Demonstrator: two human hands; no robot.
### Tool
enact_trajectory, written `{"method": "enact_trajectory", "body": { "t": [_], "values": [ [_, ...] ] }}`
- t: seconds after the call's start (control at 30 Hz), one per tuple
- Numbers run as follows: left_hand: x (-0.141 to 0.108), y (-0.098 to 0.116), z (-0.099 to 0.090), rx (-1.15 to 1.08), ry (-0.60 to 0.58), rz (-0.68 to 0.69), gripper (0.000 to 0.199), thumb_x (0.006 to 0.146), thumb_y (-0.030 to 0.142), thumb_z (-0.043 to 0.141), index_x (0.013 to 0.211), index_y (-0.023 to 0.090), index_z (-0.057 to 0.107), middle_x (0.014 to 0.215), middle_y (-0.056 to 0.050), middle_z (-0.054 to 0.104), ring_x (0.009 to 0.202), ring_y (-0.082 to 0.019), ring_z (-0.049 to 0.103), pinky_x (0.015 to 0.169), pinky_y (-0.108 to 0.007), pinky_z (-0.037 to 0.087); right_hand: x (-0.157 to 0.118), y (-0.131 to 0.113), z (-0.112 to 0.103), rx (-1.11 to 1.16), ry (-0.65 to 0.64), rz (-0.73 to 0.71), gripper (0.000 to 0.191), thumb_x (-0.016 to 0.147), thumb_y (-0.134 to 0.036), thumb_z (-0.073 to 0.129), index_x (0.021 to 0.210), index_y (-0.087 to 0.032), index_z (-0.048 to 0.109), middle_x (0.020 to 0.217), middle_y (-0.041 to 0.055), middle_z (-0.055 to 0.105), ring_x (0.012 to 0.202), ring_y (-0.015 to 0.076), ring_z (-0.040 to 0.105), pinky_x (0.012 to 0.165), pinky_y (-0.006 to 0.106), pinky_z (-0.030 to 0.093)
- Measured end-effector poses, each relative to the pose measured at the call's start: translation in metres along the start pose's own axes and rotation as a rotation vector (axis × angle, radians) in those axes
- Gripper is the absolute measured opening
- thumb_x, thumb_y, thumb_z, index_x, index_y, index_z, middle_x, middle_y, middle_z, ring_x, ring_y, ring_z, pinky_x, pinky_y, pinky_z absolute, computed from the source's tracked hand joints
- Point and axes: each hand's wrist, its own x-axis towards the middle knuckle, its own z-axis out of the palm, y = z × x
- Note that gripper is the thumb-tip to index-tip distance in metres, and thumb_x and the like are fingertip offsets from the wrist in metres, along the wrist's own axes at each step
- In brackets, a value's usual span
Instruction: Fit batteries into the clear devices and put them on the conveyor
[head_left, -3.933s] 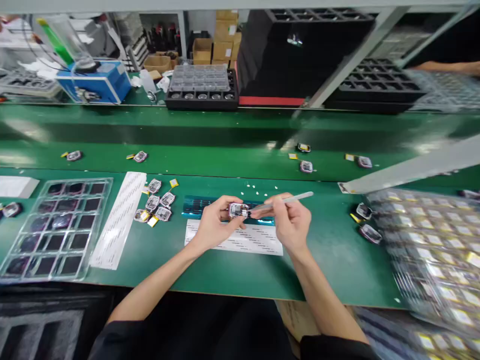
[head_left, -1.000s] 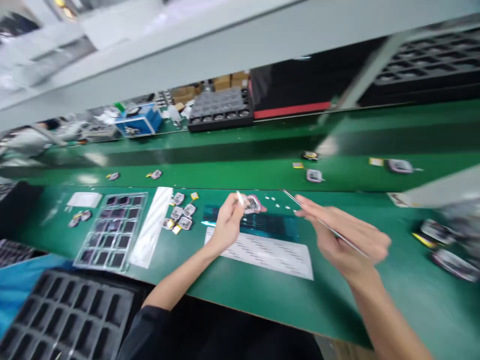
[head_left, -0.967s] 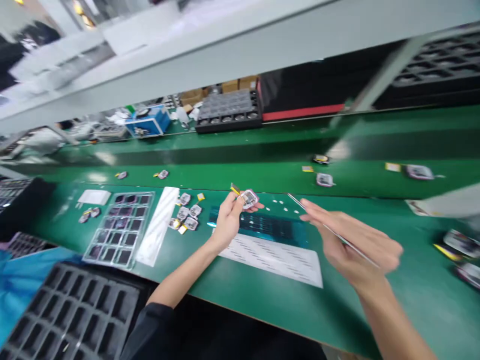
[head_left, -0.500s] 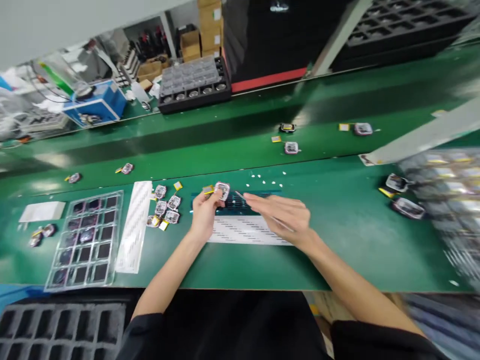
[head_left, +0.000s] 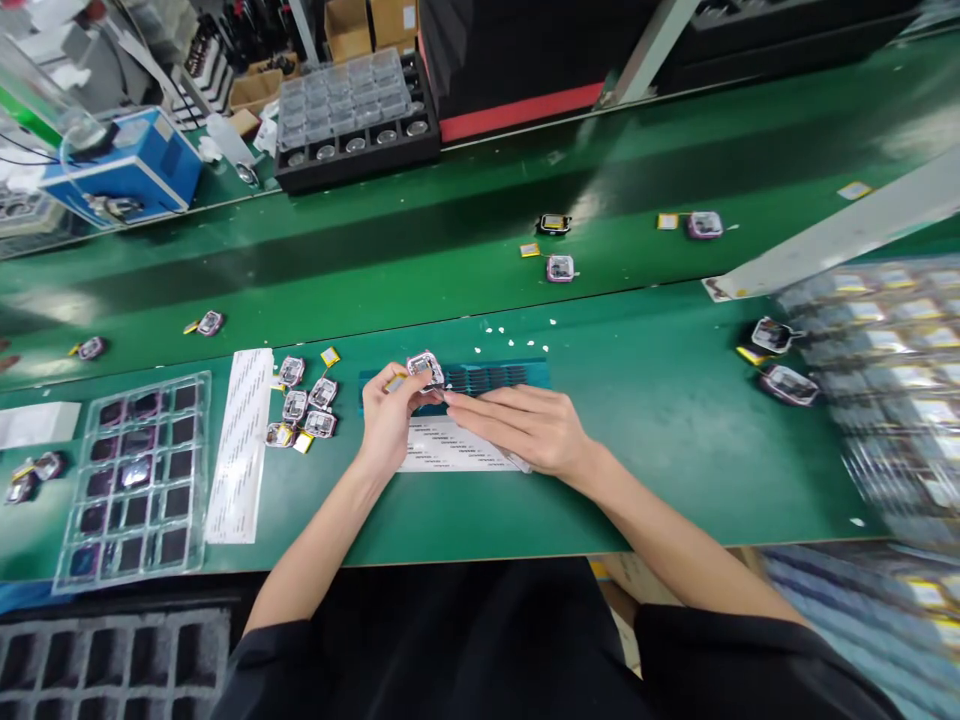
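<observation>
Lowered since earlier, right hand [head_left: 525, 428] lies spread flat on the white sheet [head_left: 450, 447], steadying it; left hand [head_left: 391, 415] pinches a small casing [head_left: 424, 368] over the desk [head_left: 660, 450].

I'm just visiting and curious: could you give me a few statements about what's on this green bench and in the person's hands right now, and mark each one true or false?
1. The left hand holds a small square part above the bench. True.
2. The right hand rests beside a red strip. False: it lies by a blue strip and a white sheet.
3. A clear compartment tray sits to the person's left. True.
4. The cluster of small parts lies right of the hands. False: it lies to their left.
</observation>
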Motion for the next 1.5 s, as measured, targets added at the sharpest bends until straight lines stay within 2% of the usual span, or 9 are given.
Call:
{"method": "enact_trajectory", "body": {
  "t": [0.3,0.5,0.73,0.87,1.03,1.2,1.33,1.43,1.5],
  "values": [
    [0.002,0.001,0.0,0.043,-0.011,-0.029,0.026,0.056,0.023,0.084,0.058,0.017,0.059,0.063,0.002,0.068,0.051,-0.01,0.063,0.054,-0.024,0.056,-0.002,0.008,-0.006,0.108,-0.048,-0.02,0.019,0.103,-0.008,0.056,0.112,-0.012,0.072,0.121,0.0078,0.076,0.093,0.0179,0.076,0.075,0.031,0.065],
    [0.0,-0.004,0.0,0.081,-0.008,-0.019,0.03,0.057,0.027,0.089,0.065,0.017,0.062,0.064,0.002,0.069,0.051,-0.01,0.064,0.055,-0.024,0.059,-0.007,0.008,-0.004,0.167,-0.081,0.025,0.028,0.103,-0.008,0.054,0.128,-0.015,0.067,0.125,0.0073,0.074,0.099,0.0177,0.075,0.08,0.032,0.066],
    [-0.004,-0.009,0.003,0.097,0.027,0.04,0.036,0.061,0.037,0.093,0.078,0.016,0.069,0.066,0.001,0.071,0.055,-0.012,0.068,0.06,-0.027,0.063,-0.016,0.007,0.008,0.195,0.041,0.078,0.051,0.1,-0.004,0.054,0.149,-0.019,0.052,0.125,0.0071,0.074,0.096,0.0182,0.076,0.076,0.033,0.066],
    [-0.005,-0.007,0.002,0.096,0.019,0.066,0.039,0.063,0.04,0.094,0.08,0.015,0.069,0.066,0.0,0.071,0.054,-0.013,0.069,0.058,-0.026,0.062,-0.018,0.005,0.011,0.181,0.113,0.12,0.054,0.098,-0.006,0.059,0.148,-0.025,0.053,0.124,0.0044,0.075,0.086,0.0158,0.077,0.071,0.03,0.065],
    [0.0,-0.006,0.001,0.107,-0.003,0.042,0.04,0.061,0.037,0.095,0.081,0.014,0.069,0.066,-0.002,0.073,0.055,-0.015,0.072,0.059,-0.026,0.063,-0.015,0.011,0.006,0.255,0.061,0.165,0.055,0.097,-0.004,0.058,0.146,-0.026,0.055,0.124,0.0042,0.074,0.09,0.0176,0.077,0.074,0.033,0.066],
    [0.003,-0.009,-0.003,0.116,-0.023,0.042,0.042,0.06,0.034,0.095,0.086,0.013,0.07,0.076,-0.004,0.076,0.066,-0.017,0.076,0.069,-0.028,0.066,-0.012,0.019,-0.003,0.232,0.195,0.219,0.059,0.093,0.001,0.062,0.145,-0.027,0.057,0.123,0.0045,0.075,0.095,0.0175,0.077,0.074,0.03,0.067],
    [0.032,-0.002,-0.009,0.373,0.065,0.125,0.041,0.064,0.034,0.091,0.089,0.014,0.066,0.072,-0.004,0.074,0.061,-0.018,0.074,0.064,-0.03,0.063,-0.009,0.023,-0.003,0.099,0.193,0.143,0.057,0.093,-0.002,0.063,0.146,-0.024,0.056,0.121,0.0059,0.076,0.089,0.0178,0.077,0.073,0.031,0.066],
    [0.073,0.023,-0.02,0.514,0.183,0.218,0.04,0.063,0.028,0.088,0.092,0.016,0.064,0.062,0.002,0.067,0.051,-0.015,0.066,0.057,-0.026,0.055,-0.006,0.023,-0.001,-0.018,0.114,0.122,0.044,0.096,-0.007,0.061,0.137,-0.022,0.061,0.117,0.0043,0.078,0.09,0.0195,0.075,0.076,0.032,0.065],
    [0.096,0.046,-0.03,0.591,0.235,0.256,0.031,0.065,0.026,0.086,0.086,0.016,0.065,0.057,0.002,0.062,0.045,-0.014,0.057,0.055,-0.027,0.05,-0.007,0.023,-0.002,-0.065,0.084,0.16,0.036,0.097,-0.008,0.059,0.131,-0.02,0.063,0.114,0.0044,0.079,0.094,0.021,0.073,0.08,0.033,0.064]
  ]
}}
